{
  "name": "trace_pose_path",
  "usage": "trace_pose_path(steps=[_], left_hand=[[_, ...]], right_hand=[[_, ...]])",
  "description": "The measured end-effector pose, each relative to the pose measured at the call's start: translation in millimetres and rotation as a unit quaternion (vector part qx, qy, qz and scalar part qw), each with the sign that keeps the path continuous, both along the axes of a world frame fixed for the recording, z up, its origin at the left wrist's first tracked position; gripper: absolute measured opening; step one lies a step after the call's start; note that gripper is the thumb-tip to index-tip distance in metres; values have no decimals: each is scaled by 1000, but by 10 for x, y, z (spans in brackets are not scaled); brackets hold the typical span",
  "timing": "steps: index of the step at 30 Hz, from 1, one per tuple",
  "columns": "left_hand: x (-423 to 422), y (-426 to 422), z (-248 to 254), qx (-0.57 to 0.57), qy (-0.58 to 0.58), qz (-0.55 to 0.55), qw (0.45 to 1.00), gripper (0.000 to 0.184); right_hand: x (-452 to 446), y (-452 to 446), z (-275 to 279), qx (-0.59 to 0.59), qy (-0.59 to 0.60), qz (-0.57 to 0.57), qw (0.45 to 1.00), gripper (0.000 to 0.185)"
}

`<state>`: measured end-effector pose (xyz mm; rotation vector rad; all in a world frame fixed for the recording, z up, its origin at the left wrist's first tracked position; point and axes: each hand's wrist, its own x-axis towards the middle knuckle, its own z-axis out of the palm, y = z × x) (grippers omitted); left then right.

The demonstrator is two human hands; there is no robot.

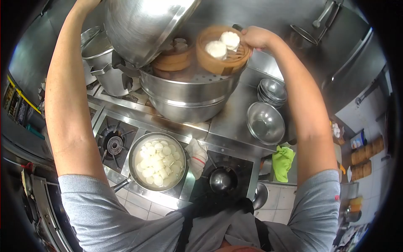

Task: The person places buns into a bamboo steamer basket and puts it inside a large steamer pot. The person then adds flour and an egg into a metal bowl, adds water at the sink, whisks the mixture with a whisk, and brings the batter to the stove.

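My right hand (257, 38) grips the right side of a round bamboo basket (228, 66), which holds white buns (216, 49) on slats. The basket is over the right part of a large steel steamer pot (189, 90). Another bamboo basket (172, 61) with food inside sits at the left of the pot, partly behind a big steel lid (147, 27) that is raised and tilted. At the top edge, my left hand (87, 3) is mostly cut off beside the lid; its fingers are hidden.
A pan (158, 188) of white round slices sits on the front stove, beside a cloth (196, 158) and a small black pan (223, 179). Steel bowls (265, 123) stand right of the steamer, a green cloth (283, 163) nearer. Another pot (112, 82) is at the left.
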<state>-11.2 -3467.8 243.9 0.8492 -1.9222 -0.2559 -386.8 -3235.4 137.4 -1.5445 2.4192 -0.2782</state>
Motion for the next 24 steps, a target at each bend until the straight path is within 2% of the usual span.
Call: trace_pose_path(steps=[1, 3, 6, 7, 11, 12, 14, 17, 18, 20, 21, 23, 24], left_hand=[[-10, 19, 2, 1, 4, 1, 1000, 47], [-14, 26, -3, 5, 6, 4, 1000, 47], [-47, 50, -4, -3, -14, 7, 1000, 48], [-48, 107, -35, -22, -15, -6, 1000, 49], [-112, 171, -40, -43, -11, -21, 999, 50], [-129, 145, -21, -44, -11, -21, 999, 50], [-197, 67, 33, 2, -20, 13, 1000, 50], [-213, 46, 38, -13, -28, 4, 1000, 50], [-207, 37, 31, -14, -29, 8, 999, 50], [-190, 17, 5, -12, -1, -52, 999, 50], [-178, 40, 15, -12, -4, -49, 999, 50], [-177, 132, 51, 1, -30, 12, 999, 49], [-171, 204, 42, 1, -28, 13, 1000, 49]], right_hand=[[-7, -93, -38, 2, -1, 2, 1000, 21], [-58, -308, -157, 118, 101, 48, 987, 20], [-81, -564, -293, 175, 134, 34, 975, 19], [-64, -614, -317, 211, 153, 26, 965, 29], [73, -618, -412, 221, 191, -2, 956, 26], [108, -645, -389, 260, 185, -9, 948, 29], [234, -569, -343, 258, 190, -11, 947, 23], [268, -465, -250, 217, 225, -26, 950, 20], [8, -607, -273, 236, 240, 24, 941, 19], [-64, -709, -237, 255, 249, 66, 932, 18], [-102, -763, -218, 264, 253, 87, 927, 17], [249, -611, -86, 236, 262, 37, 935, 16], [404, -601, -98, 274, 299, 34, 913, 15]])
